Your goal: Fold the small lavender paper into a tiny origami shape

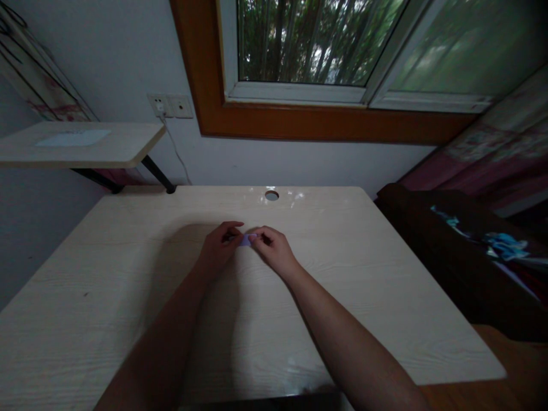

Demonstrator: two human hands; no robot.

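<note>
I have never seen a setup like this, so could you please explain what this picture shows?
There is no machine here: these are a person's bare left hand and right hand, seen by a camera worn on the head, looking forward and down. Both hands pinch a small purple piece, too small to identify, over a pale wood-grain desk. The desk has a round hole near its far edge and faces a window.

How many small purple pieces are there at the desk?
1: the purple piece between the fingertips of the left hand and right hand. Any others could be hidden by the hands.
</note>
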